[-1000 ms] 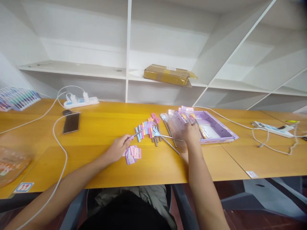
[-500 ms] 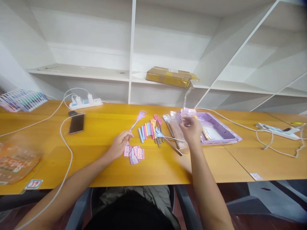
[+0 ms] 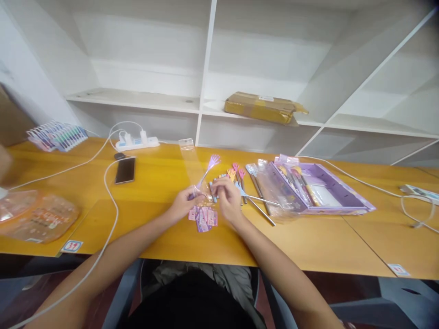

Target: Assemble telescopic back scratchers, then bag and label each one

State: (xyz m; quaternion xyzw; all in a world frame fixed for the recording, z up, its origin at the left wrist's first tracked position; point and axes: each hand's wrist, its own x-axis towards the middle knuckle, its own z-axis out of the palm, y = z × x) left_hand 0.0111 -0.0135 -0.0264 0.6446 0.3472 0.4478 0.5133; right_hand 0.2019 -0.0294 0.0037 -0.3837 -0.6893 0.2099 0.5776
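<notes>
My left hand [image 3: 185,204] pinches the lower end of a purple hand-shaped scratcher [image 3: 208,167], which tilts up and to the right. A long clear plastic sleeve [image 3: 190,159] rises over it, held at its bottom by my right hand [image 3: 227,199], fingers closed. Both hands meet above a small pile of pink and purple cards [image 3: 203,217]. Just behind lie several pastel hand-shaped scratchers [image 3: 233,176] and metal rods [image 3: 260,201] on the yellow table [image 3: 308,242].
A purple tray [image 3: 329,196] with packed items sits right of the hands, clear bags beside it. A phone [image 3: 125,170] and power strip [image 3: 137,142] with cables lie at left, orange packets [image 3: 37,217] further left, a cardboard parcel [image 3: 264,107] on the shelf.
My right hand left the tray area with a clear sleeve and came to my left hand. The purple scratcher stayed lifted; the view shifted left.
</notes>
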